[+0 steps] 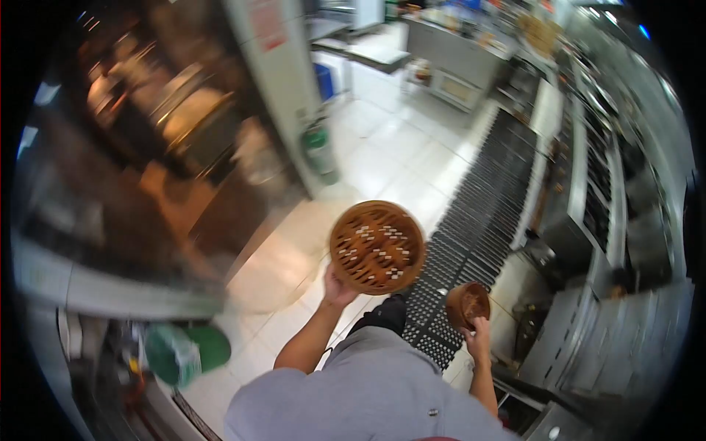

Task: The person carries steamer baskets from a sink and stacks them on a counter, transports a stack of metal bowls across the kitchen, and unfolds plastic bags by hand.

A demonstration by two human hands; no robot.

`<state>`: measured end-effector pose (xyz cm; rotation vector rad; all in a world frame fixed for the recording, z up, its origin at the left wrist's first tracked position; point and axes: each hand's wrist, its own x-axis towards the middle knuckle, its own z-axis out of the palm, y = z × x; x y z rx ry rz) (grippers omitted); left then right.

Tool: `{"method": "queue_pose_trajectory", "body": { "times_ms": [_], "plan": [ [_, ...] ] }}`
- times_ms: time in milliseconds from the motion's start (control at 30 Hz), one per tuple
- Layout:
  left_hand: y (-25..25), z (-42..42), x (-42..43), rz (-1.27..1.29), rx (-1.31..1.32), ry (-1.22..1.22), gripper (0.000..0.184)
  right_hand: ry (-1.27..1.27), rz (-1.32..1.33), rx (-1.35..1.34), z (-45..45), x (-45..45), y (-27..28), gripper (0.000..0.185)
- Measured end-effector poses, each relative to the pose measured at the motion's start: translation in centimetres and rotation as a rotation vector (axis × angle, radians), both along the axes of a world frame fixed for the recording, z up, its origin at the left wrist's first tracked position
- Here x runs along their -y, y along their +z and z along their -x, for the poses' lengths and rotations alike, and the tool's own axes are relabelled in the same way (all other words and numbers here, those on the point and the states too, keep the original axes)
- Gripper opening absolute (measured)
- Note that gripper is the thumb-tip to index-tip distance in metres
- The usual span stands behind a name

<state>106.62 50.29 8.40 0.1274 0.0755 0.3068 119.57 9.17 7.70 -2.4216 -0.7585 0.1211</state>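
Observation:
A large round bamboo steamer basket (377, 248), with a slatted base and several small white marks on it, is held out in front of my body. My left hand (340, 287) grips its lower left rim, the fingers partly hidden beneath it. On the right, a smaller round brown basket (457, 305) hangs tilted beside my leg, its opening turned to the right. My right hand (476, 334) holds its rim from below. The two baskets are apart.
Black perforated mat (482, 213) runs along the tiled floor (368, 132). Stoves and steel counters (581, 220) line the right. A green fire extinguisher (318, 151) stands by the pillar; a green bin (208, 348) is at lower left. A steel worktable (456, 55) stands ahead.

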Motion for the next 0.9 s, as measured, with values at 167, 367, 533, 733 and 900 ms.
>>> {"method": "queue_pose_trajectory", "body": {
  "times_ms": [167,367,533,733,900],
  "plan": [
    [4.7,-17.8,-2.8,-0.035,-0.052,-0.032,0.069,-0.443,0.224,-0.342,-6.8,7.8,-6.1,0.039],
    [5.5,-45.2,-5.1,-0.07,0.096,-0.026,0.068,-0.869,0.297,-0.541,-19.8,11.5,-4.8,0.037],
    [3.7,-66.4,-5.5,-0.127,0.059,0.036,0.069,-0.902,0.021,-0.476,-39.2,7.6,-1.9,0.035],
    [8.2,-88.1,-3.3,-0.08,0.028,-0.047,0.067,-0.641,-0.273,-0.222,-71.2,2.6,3.6,0.034],
    [6.1,-108.0,-0.6,-0.061,0.048,-0.132,0.065,-0.479,-0.303,-0.067,-96.3,-1.2,10.0,0.034]
  ]
}}
